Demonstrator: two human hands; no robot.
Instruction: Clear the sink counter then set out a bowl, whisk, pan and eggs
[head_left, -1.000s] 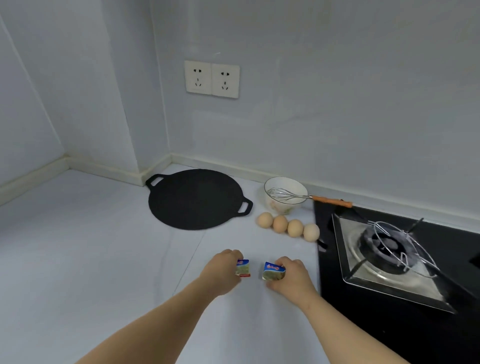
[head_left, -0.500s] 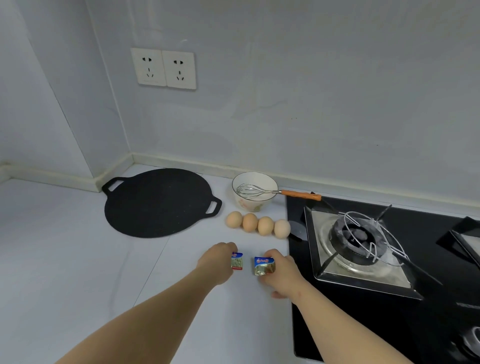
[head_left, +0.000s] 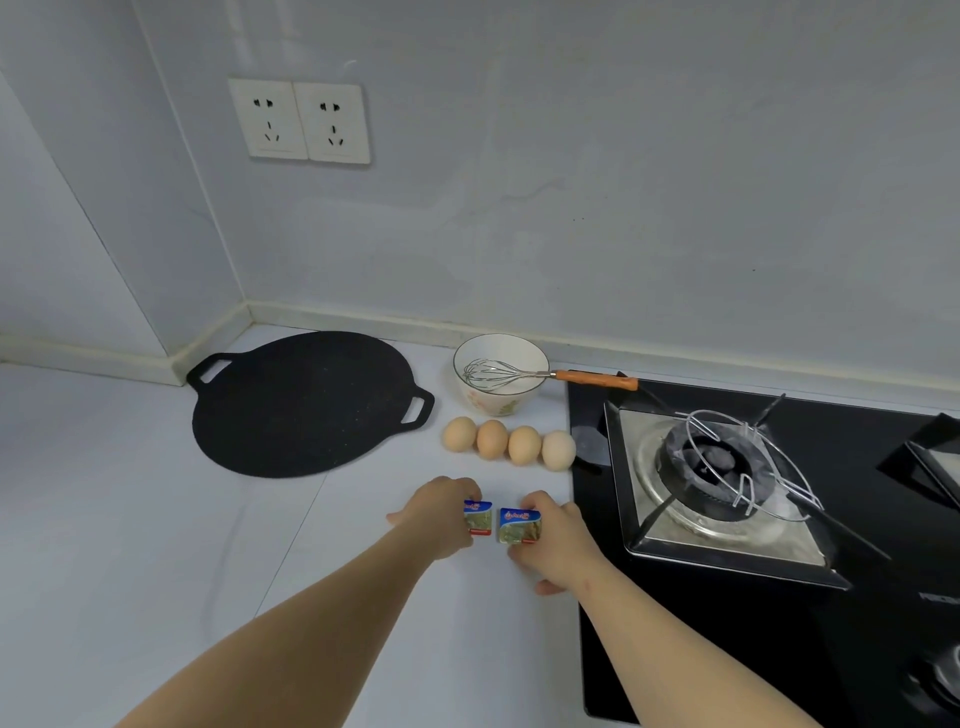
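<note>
Over the last second very little moves on the white stone counter (head_left: 130, 519). The main change is in the person's two hands. The left hand (head_left: 441, 514) has its fingers curled round a small foil-wrapped packet with a blue and green label (head_left: 478, 518). The right hand (head_left: 556, 545) pinches a second packet of the same kind (head_left: 519, 526) between thumb and fingertips. A second ago the two packets sat a little apart and the left one was turned half away. Now they are drawn in just beside each other, labels facing up, low over the counter in front of the eggs. I cannot tell whether they are already resting on the surface.

Everything the task asks for is out and has not shifted:
- The flat round black pan with two loop handles (head_left: 301, 402) lies in the corner by the wall.
- The white ceramic bowl with a floral pattern (head_left: 501, 400) stands to its right.
- The wire whisk with an orange handle (head_left: 519, 375) rests across the bowl, its handle reaching over the edge of the black glass hob (head_left: 779, 649).
- The four brown eggs (head_left: 509, 444) sit touching in a row between the bowl and the hands.

I judge the setting-out as good as finished. Placing the two packets looks like an extra finishing touch, and what remains is for both hands to let go and pull back without nudging the eggs.
</note>
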